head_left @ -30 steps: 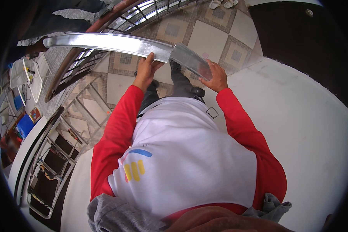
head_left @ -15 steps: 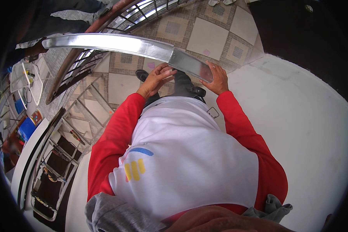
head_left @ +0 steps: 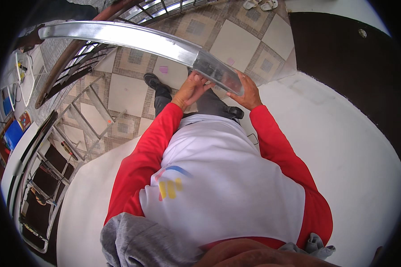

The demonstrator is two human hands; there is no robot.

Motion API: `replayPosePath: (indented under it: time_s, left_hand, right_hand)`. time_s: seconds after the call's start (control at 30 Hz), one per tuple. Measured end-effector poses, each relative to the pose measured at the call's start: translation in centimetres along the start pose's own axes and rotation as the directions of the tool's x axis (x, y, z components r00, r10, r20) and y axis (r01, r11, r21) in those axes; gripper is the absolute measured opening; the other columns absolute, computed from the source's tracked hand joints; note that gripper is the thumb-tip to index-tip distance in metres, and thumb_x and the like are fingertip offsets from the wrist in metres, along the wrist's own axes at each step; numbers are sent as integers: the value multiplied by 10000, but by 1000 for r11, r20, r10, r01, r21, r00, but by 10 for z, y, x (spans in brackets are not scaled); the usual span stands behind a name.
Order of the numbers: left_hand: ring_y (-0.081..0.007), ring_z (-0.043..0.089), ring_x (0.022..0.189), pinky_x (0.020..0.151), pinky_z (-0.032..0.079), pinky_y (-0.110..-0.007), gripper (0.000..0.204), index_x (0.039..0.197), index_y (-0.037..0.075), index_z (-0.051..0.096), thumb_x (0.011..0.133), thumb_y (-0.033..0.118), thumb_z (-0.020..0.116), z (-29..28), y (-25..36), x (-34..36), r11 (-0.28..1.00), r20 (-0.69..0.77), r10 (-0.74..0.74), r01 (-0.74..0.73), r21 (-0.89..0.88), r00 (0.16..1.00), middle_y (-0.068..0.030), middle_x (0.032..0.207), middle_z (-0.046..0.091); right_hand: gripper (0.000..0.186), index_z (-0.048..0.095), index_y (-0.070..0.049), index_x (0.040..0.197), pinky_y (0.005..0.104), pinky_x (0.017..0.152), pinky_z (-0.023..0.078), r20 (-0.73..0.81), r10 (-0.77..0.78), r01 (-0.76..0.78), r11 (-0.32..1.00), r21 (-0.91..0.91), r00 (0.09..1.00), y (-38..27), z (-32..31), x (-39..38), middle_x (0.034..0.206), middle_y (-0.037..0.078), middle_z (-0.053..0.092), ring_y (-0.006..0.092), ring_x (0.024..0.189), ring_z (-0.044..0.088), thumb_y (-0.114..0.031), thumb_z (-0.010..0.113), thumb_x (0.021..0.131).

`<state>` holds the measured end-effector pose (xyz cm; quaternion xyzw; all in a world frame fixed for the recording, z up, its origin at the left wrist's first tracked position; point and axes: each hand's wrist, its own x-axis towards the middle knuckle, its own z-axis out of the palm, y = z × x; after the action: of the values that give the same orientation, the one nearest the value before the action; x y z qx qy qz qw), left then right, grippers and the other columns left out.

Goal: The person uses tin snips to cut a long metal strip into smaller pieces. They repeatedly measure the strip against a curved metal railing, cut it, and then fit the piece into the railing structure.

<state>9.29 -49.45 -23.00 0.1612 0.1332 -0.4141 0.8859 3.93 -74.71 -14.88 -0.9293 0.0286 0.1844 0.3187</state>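
A long, shiny metal channel (head_left: 133, 41) runs from the far left to in front of my body. A duller, greyer section (head_left: 218, 71) joins its near end at a visible seam. My right hand (head_left: 248, 92) is closed round the end of that grey section, thumb at the near edge. Just past the seam, my left hand (head_left: 192, 90) is closed on the lower edge with curled fingers, its fingertips partly hidden by the metal. At the far left end, another person's hand (head_left: 29, 40) holds the channel.
A curved railing (head_left: 60, 80) with dark bars stands at the upper left. An aluminium ladder (head_left: 82, 120) lies left of me, beside a dark-edged white ledge (head_left: 24, 164). Patterned tiles (head_left: 129, 93) cover the floor. White surface (head_left: 325, 147) and brown panel (head_left: 343, 58) are at right; sandals (head_left: 268, 5) sit far off.
The view has shifted, and the channel's far left end sits higher in it. My left hand has moved right along the grey section's edge, its fingers now more against the metal.
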Motion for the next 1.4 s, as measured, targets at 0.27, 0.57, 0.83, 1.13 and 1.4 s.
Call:
replayPosePath:
  time_s: [0.27, 0.57, 0.83, 1.13, 1.4]
  left_hand:
    - [-248, 401, 1439, 1224, 302, -526, 853, 1497, 167, 452, 808, 478, 850, -4, -10, 24, 998, -11, 13, -13, -60, 1000, -35, 1517, 476]
    - [-245, 477, 1398, 1204, 361, -503, 837, 1489, 151, 458, 814, 475, 832, 1, -29, 44, 963, 69, 133, -112, -246, 989, -40, 1477, 538]
    - [-346, 388, 1469, 1212, 322, -533, 1091, 1571, 94, 335, 769, 713, 739, 40, -50, 86, 839, 93, 476, -420, -347, 874, -184, 1559, 439]
    - [-417, 506, 1356, 1088, 469, -590, 924, 1497, 11, 402, 919, 713, 564, 63, -56, 106, 742, -142, 607, -622, -252, 782, -233, 1408, 542]
    - [-378, 609, 1235, 1045, 517, -526, 891, 1461, -4, 445, 976, 742, 394, 68, -61, 122, 747, -180, 583, -610, -265, 792, -205, 1337, 600]
  right_hand:
    - [979, 375, -69, 1529, 493, 1057, 449, -4, -81, 79, 988, -133, 997, -3, -19, 14, 1368, 214, 571, 409, 1267, 545, -346, 884, 739]
    - [955, 374, -56, 1521, 502, 1009, 468, -15, -171, 157, 934, -322, 985, -5, -41, 26, 1351, 242, 559, 426, 1223, 560, -339, 874, 758]
    - [989, 324, 7, 1525, 500, 1005, 484, 124, -135, 162, 958, -237, 983, 2, -42, 30, 1366, 291, 534, 459, 1250, 548, -434, 835, 801]
    - [971, 307, 20, 1520, 508, 943, 497, 119, -155, 182, 947, -264, 981, 16, -43, 42, 1290, 294, 543, 467, 1173, 571, -451, 806, 832]
    - [946, 347, 27, 1490, 499, 958, 489, 81, -192, 206, 947, -246, 978, 13, -52, 45, 1302, 282, 537, 450, 1186, 567, -424, 832, 814]
